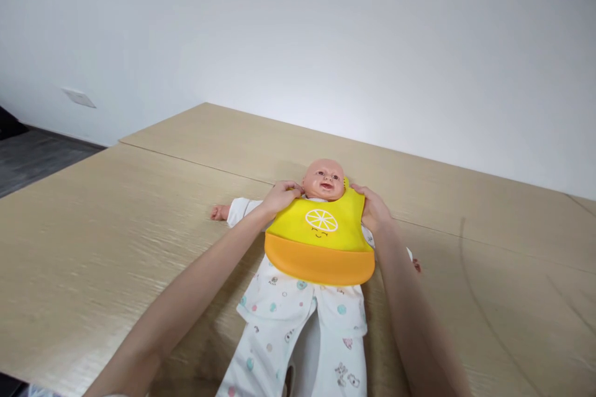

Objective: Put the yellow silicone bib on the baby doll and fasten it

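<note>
— Where does the yellow bib with the orange pocket [320, 237] sit, from your end?

— On my feed it lies over the chest of a bald, white-clothed plastic doll [302, 291], which is on its back on the pale wooden bench [139, 223].

— And your grip?

— My right hand [374, 208] is clamped on 1 upper edge of the bib. My left hand [280, 195] touches the opposite upper corner near the neck, fingers bent; I can't tell whether they pinch it.

Free passage over tabletop [116, 248] far left; obstacles: doll [293, 298] midway, wall [298, 43] behind.
</note>
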A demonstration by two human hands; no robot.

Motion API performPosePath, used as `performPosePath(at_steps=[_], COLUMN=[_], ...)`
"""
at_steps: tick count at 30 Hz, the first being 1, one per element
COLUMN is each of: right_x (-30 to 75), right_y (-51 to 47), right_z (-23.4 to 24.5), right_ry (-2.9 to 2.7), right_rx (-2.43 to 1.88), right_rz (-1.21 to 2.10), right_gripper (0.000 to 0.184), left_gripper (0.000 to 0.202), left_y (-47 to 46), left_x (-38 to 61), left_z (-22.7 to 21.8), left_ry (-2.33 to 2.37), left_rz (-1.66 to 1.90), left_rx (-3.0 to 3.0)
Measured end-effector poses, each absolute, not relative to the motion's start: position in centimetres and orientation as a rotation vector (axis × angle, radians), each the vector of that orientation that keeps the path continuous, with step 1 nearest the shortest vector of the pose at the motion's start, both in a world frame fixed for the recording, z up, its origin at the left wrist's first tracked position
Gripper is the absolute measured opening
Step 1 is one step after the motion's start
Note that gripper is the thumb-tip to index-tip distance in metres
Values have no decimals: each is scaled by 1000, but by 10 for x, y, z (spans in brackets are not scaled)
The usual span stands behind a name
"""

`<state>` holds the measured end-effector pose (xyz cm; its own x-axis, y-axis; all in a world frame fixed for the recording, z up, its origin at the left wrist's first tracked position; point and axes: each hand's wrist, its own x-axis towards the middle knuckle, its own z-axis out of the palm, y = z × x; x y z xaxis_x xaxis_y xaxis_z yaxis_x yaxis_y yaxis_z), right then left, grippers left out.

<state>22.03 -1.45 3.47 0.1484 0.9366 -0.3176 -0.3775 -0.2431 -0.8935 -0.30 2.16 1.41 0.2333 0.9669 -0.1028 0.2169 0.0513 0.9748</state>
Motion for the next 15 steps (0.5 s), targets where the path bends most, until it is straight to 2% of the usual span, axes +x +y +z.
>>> performPosePath(at_steps=[9, 13, 15], right_x=[229, 234, 236], right_y=[3, 7, 10], right_z=[23, 21, 18], right_ry=[-750, -813, -787], right_rx=[-1351, -1298, -1251], right_rz=[1589, 1555, 1479], right_gripper=[30, 54, 56], left_gripper=[17, 16, 17], left_y=[20, 21, 21], left_x=[-4, -5, -6], left_z=[12, 11, 10], left_ry=[1208, 1207, 1210], left_rz=[840, 831, 829], left_rx=[1506, 1529, 1532])
